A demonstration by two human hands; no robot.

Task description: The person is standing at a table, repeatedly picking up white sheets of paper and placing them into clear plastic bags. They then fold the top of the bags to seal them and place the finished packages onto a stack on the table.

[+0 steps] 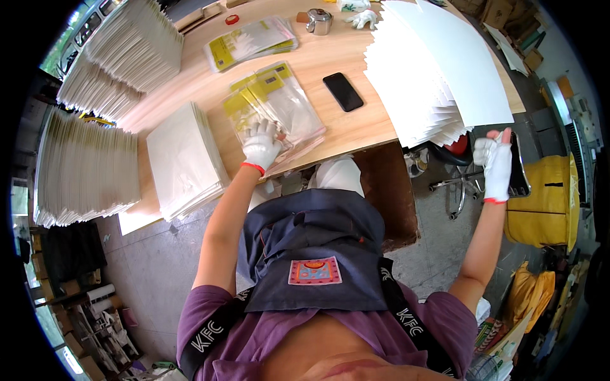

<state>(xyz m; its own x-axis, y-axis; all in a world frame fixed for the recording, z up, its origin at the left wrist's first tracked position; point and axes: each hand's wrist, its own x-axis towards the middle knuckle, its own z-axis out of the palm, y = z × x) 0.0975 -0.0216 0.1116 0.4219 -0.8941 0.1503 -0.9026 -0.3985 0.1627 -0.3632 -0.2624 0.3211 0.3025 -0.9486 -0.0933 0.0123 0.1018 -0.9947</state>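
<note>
My left hand (260,145), in a white glove with a red cuff, lies on a pile of clear plastic bags (295,108) with yellow-green printed ends. Its fingers are stretched out over the nearer bags. Off the table's right edge, my right hand (496,162) wears a matching glove with bare fingertips showing. Its fingers are curled in, just below the corner of a large white sheet (473,60); whether they touch it or hold anything, I cannot tell. That sheet rests on a fanned stack of white sheets (406,89).
A black phone (343,92) lies right of the bags. More bags (251,43), a metal cup-like container (319,22) and red tape (232,20) are farther back. Tall paper stacks (86,168) and a low white stack (184,159) stand left. A yellow bin (543,206) stands right.
</note>
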